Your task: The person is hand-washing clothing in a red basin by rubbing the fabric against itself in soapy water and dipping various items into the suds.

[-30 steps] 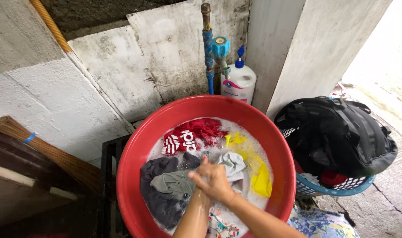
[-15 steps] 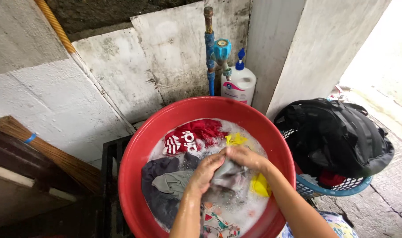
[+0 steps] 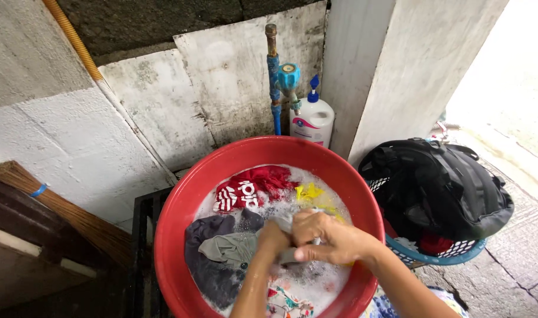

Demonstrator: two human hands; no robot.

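A big red plastic basin (image 3: 180, 224) holds soapy water and several clothes: a red garment with white print (image 3: 251, 187), a yellow piece (image 3: 307, 191), and a dark grey garment (image 3: 213, 274). Over the middle of the basin both my hands are clenched together on a wet grey cloth (image 3: 286, 254). My left hand (image 3: 273, 240) grips its near end, and my right hand (image 3: 328, 238) wraps over it from the right, knuckles pressed against the left hand.
A blue tap on a pipe (image 3: 284, 82) and a white pump bottle (image 3: 313, 121) stand behind the basin. At the right a blue laundry basket (image 3: 434, 254) holds a black bag (image 3: 440, 188). A broom (image 3: 63, 209) leans at the left.
My hands drew the grey cloth up from the suds and closed tightly together on it; the right hand has shifted over the left as they rub.
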